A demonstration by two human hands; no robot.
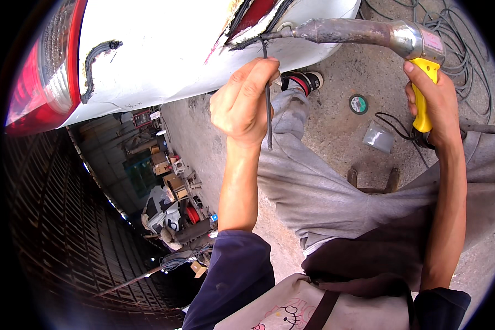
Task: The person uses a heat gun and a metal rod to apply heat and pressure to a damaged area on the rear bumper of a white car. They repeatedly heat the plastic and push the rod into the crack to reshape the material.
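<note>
The left hand (243, 102), almost closed, pinches a rod (269, 118); the right hand (441, 104) is closed around a heat gun (363, 32), its tip (278, 34) near the panel (165, 47)

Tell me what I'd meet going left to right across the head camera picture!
Red tail light, curved black strip, left hand pinching a thin black rod, sneaker, round green-and-black disc, right hand gripping a yellow handle.
</note>
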